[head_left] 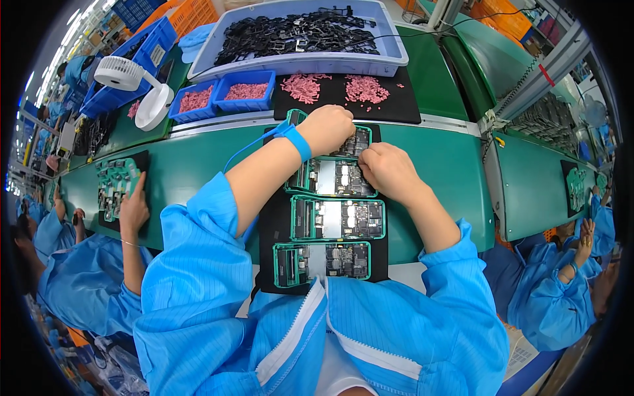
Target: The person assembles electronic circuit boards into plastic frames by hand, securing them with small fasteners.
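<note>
Several opened phone-like units with bare circuit boards, each in a green frame, lie in a column on a black mat (269,224) before me. My left hand (328,130), with a blue band on its wrist, is closed over the farthest unit (356,142) and covers part of it. Close by, my right hand (389,170) has its fingers pinched together at the right edge of the second unit (345,178). Whatever either hand's fingertips hold is hidden. Nearer my body are a third unit (356,220) and the nearest unit (347,260), both untouched.
Beyond my hands, small pink pieces (367,90) lie in piles on a black pad (403,109). Two blue bins (244,100) hold more. Behind stands a large tub (317,66) of black parts. A white fan (153,105) is at left. Co-workers sit on both sides.
</note>
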The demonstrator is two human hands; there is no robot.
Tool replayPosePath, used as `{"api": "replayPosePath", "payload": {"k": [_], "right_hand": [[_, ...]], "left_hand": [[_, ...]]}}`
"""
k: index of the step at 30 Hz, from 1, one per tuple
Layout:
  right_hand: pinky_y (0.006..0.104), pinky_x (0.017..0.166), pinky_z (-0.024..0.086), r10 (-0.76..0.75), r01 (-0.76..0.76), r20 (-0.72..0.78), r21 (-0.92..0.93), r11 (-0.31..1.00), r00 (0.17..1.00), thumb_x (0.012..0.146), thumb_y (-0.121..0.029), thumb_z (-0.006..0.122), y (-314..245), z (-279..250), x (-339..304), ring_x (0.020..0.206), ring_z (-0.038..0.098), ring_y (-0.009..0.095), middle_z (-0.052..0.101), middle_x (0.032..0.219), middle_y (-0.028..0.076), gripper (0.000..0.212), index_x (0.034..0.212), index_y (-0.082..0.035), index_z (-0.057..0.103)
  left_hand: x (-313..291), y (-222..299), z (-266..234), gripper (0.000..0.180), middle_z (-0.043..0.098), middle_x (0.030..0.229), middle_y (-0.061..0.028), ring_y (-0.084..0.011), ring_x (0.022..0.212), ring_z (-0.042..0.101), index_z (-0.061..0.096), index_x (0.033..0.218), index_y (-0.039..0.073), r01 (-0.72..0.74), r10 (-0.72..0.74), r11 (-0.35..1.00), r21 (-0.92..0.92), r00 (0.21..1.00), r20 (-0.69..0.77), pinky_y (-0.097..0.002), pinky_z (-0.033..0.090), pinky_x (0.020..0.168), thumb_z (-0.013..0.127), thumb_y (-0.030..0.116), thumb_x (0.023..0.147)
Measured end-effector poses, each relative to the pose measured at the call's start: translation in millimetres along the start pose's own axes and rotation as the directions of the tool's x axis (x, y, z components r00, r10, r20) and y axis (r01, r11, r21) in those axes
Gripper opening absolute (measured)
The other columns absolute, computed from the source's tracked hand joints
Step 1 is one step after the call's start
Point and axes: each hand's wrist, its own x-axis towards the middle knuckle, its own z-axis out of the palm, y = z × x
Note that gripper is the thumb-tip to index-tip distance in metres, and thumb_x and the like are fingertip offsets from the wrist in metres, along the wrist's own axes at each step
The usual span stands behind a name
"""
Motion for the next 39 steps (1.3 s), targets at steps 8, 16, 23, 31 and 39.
{"api": "replayPosePath", "payload": {"k": [8,16,23,31,39], "right_hand": [[0.0362,0.070,0.050,-0.124,0.146,0.122,-0.195,0.970,0.985,0.068,-0.010,0.060,-5,-8,2,0.076,0.061,0.025,0.059,0.074,0.007,0.003,0.070,-0.008,0.059],[0.0386,0.060,0.049,-0.075,0.074,0.047,0.018,0.997,0.996,0.071,-0.008,0.066,0,-14,-12,0.067,0.060,0.026,0.057,0.067,0.008,0.015,0.086,-0.006,0.071],[0.0387,0.064,0.051,0.268,-0.216,-0.105,0.355,0.910,0.958,0.077,-0.009,0.063,40,-8,4,0.072,0.063,0.030,0.063,0.074,0.012,0.009,0.082,-0.007,0.069],[0.0439,0.069,0.051,0.537,-0.518,-0.102,0.168,0.839,0.837,0.077,-0.013,0.066,111,13,46,0.079,0.064,0.034,0.065,0.080,0.015,0.009,0.079,-0.005,0.066],[0.0473,0.076,0.052,0.513,-0.501,-0.021,-0.250,0.829,0.858,0.077,-0.007,0.060,103,25,70,0.085,0.064,0.038,0.065,0.089,0.021,0.012,0.086,0.000,0.063]], "left_hand": [[2,-1,-1,0.009,0.065,0.081,-0.0074,-0.0257,0.086,0.064,0.071,0.075,0.009,-0.024,0.022,0.999,0.034,0.998,0.051,-0.0359,0.051,0.078,0.065,0.010,0.069],[29,-21,-14,0.017,0.068,0.081,-0.0144,-0.0317,0.076,0.066,0.074,0.084,0.008,0.256,-0.209,0.916,-0.308,0.962,0.176,-0.0402,0.053,0.073,0.063,0.016,0.073],[70,-40,29,0.014,0.068,0.079,-0.0175,-0.0345,0.078,0.066,0.073,0.076,0.007,0.525,-0.530,0.812,-0.257,0.846,0.054,-0.0419,0.053,0.075,0.067,0.017,0.069],[90,-41,33,0.015,0.066,0.080,-0.0223,-0.0380,0.080,0.065,0.071,0.074,0.003,0.623,-0.608,0.742,-0.246,0.781,0.143,-0.0442,0.053,0.077,0.066,0.016,0.068],[81,-41,33,0.015,0.066,0.082,-0.0206,-0.0377,0.082,0.064,0.070,0.075,0.003,0.463,-0.453,0.870,-0.168,0.886,0.098,-0.0466,0.051,0.076,0.061,0.016,0.073]]}}
